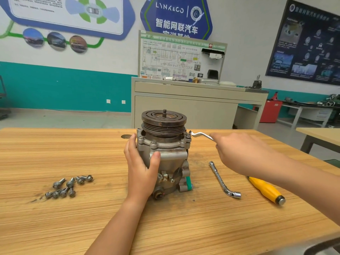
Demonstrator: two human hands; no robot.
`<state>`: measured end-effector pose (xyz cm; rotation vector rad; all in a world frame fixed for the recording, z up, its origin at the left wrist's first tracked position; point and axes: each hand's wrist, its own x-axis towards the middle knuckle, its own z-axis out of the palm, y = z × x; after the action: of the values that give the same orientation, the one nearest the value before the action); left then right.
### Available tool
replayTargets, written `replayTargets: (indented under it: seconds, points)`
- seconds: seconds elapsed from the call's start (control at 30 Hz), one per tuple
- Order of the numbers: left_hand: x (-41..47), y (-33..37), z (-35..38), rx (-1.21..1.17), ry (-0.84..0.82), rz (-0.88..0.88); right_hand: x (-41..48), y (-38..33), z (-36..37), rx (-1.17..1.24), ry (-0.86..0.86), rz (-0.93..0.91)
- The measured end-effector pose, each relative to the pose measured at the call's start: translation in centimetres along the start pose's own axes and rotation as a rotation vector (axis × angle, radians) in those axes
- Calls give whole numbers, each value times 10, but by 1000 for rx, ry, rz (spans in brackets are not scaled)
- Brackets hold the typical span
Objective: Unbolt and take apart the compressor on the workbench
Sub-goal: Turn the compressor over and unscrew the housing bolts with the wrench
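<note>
The left hand (141, 162) is spread around the compressor (165, 153) and grips its side. The right hand (237, 153) is curled around a wrench (201, 135) on a top bolt.

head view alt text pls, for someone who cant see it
A person's left hand grips an upright compressor on a wooden workbench while the right hand holds an offset wrench at a bolt on its top flange. Loose bolts lie to the left; an L-shaped socket wrench and a yellow-handled tool lie to the right.
</note>
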<state>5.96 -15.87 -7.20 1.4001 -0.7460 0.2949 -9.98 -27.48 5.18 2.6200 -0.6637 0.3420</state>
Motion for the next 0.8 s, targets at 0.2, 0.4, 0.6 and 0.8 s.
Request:
replayTargets:
  seconds: [0.2,0.4,0.6,0.8]
  points:
    - [1,1,1,-6,5,-1,-2,-26,-16,-314,-79,-40]
    - [0,1,1,-9,20,-2,-5,-40,-24,-449,-206,-177]
    - [0,1,1,-4,18,-14,-1,-32,-36,-662,-202,-341]
    - [0,4,1,6,16,-20,12,-9,-23,-741,-78,-415]
